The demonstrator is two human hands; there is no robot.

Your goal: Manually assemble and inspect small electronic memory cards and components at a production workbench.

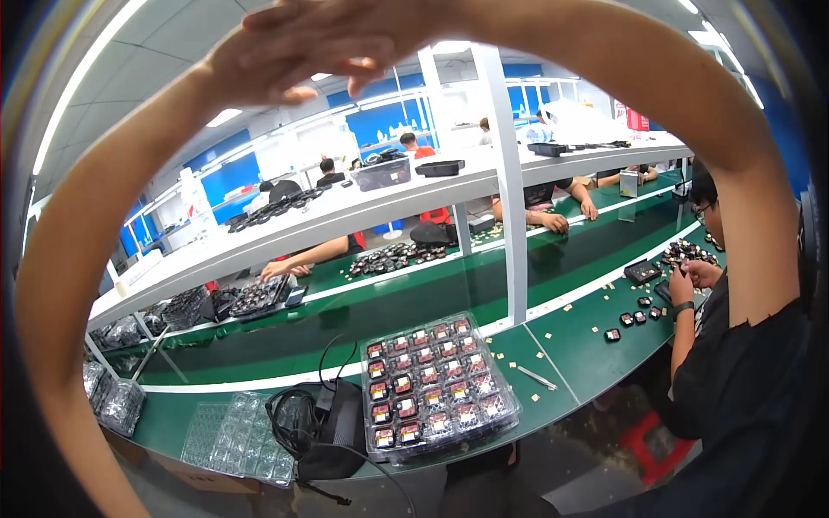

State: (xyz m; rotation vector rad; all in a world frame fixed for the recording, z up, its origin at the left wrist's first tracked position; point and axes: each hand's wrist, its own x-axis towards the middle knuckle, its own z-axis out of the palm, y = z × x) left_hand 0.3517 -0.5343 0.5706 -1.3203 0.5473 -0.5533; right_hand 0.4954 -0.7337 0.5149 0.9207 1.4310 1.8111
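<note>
Both my arms are raised in an arch, and my hands meet near the top edge. My left hand (266, 71) lies against my right hand (371, 28), with fingers stretched out, overlapping and slightly blurred. No object shows in either hand. Below, on the green bench, sits a stack of clear plastic trays (509, 413) whose pockets hold small black parts with red and white faces. A black pouch-like item (347, 425) with coiled black cable (292, 421) lies left of it. Clear blister trays (231, 436) rest further left. A pair of tweezers (537, 377) lies to the right.
A white shelf (345, 210) on white posts (509, 259) spans above the green conveyor (406, 302). At right, a co-worker (734, 414) handles a small part beside a pile of black parts (686, 252). Other people's arms reach in across the conveyor. A red stool (652, 453) stands below.
</note>
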